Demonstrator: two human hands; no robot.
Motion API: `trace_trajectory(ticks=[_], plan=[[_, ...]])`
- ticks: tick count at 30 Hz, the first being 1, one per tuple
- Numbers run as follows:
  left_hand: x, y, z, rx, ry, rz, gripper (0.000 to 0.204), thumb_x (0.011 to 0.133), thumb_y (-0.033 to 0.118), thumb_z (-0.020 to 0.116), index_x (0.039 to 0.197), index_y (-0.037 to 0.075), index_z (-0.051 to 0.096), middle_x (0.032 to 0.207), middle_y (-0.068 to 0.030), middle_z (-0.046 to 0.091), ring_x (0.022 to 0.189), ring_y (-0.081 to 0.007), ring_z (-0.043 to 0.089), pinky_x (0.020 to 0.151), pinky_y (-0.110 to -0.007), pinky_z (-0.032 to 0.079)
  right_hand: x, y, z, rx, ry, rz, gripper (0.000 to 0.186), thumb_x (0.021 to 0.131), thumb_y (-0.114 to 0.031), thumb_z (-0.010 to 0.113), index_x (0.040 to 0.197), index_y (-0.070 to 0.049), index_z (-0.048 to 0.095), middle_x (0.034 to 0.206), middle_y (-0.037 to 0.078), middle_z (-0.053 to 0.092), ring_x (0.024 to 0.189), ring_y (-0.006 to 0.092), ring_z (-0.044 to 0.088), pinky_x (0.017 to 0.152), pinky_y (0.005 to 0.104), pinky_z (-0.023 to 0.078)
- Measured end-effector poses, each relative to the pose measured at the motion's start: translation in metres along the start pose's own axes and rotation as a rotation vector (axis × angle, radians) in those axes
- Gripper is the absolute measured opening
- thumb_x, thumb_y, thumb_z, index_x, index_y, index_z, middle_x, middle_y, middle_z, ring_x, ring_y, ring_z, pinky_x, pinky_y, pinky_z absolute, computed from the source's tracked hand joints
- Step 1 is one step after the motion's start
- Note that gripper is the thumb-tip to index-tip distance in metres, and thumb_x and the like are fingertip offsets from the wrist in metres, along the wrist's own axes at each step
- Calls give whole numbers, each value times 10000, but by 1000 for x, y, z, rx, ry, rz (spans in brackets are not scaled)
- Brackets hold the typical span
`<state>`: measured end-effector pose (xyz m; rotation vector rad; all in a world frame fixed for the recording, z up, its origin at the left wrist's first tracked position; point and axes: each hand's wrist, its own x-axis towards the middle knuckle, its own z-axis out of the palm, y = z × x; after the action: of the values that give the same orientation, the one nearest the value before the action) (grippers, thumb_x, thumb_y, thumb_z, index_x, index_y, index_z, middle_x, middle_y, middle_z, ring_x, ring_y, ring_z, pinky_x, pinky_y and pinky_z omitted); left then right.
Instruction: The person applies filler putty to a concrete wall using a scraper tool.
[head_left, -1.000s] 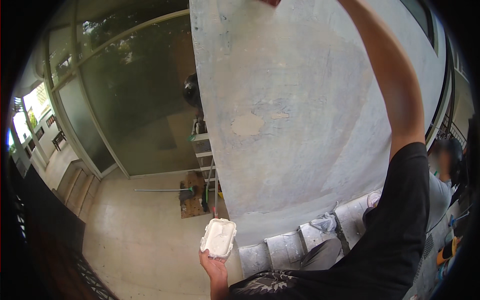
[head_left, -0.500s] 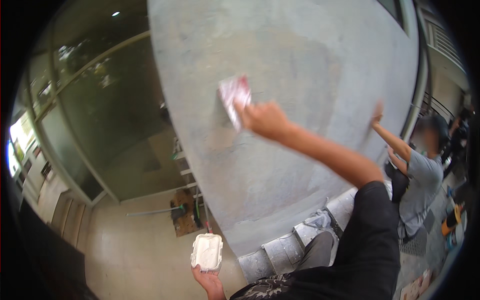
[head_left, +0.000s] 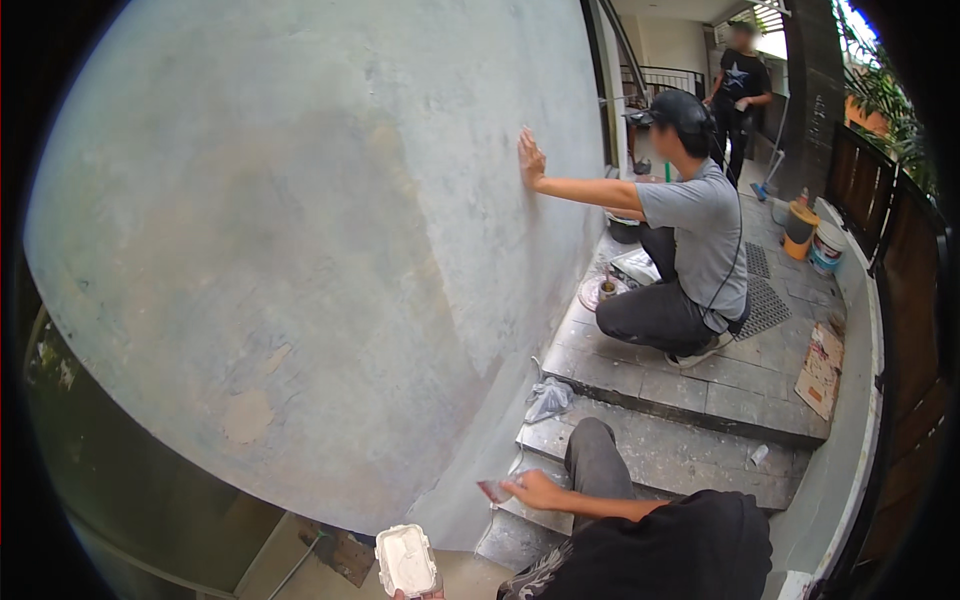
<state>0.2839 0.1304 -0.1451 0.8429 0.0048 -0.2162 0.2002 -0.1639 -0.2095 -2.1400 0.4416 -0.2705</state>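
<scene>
My left hand (head_left: 432, 592), mostly cut off by the lower edge, grips a white rectangular tub (head_left: 407, 560) filled with off-white paste. A little to its right, my right hand (head_left: 541, 490) is closed around a flat putty knife (head_left: 494, 490) whose blade looks reddish and points left. The putty knife is apart from the tub and stands out from the wall, above the steps. Filling the left and middle is a large grey plastered wall (head_left: 300, 230), with uneven patches and a tan spot (head_left: 248, 416) low on it.
A person in a grey shirt (head_left: 702, 230) crouches on the tiled steps (head_left: 650, 440), one palm against the wall. Another person (head_left: 740, 90) stands farther back. Buckets (head_left: 828, 248), cardboard (head_left: 820, 370) and a plastic bag (head_left: 548, 400) lie around. A low side wall (head_left: 850, 420) borders the right.
My right hand has come off the wall with the putty knife and dropped down near the tub. The view has swung right, bringing the steps and the second person into sight.
</scene>
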Motion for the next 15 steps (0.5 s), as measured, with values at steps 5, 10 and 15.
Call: trace_trajectory(ticks=[5,10,15], plan=[[-13,-8,16,-14,1,-1,666,848,445,516,1409,106,393,1415,-108,457,1256,-315,486,954,-476,464,11,-18,-48,352,414,109,381,958,-339,551,755,-21,599,606,24,514,608,92,446,564,333,394],[2,-15,37,-60,-39,-43,621,867,341,493,1416,74,377,1413,-135,459,1273,-335,470,991,-495,452,36,-48,-57,581,449,124,338,958,-335,559,836,-30,638,637,-20,536,599,83,479,553,280,392],[4,-5,72,-31,100,103,590,830,236,534,1373,43,405,1331,-129,493,1197,-294,523,889,-449,523,21,-134,-97,797,393,-66,248,967,-256,578,764,-125,525,618,-80,417,487,27,334,439,222,258]])
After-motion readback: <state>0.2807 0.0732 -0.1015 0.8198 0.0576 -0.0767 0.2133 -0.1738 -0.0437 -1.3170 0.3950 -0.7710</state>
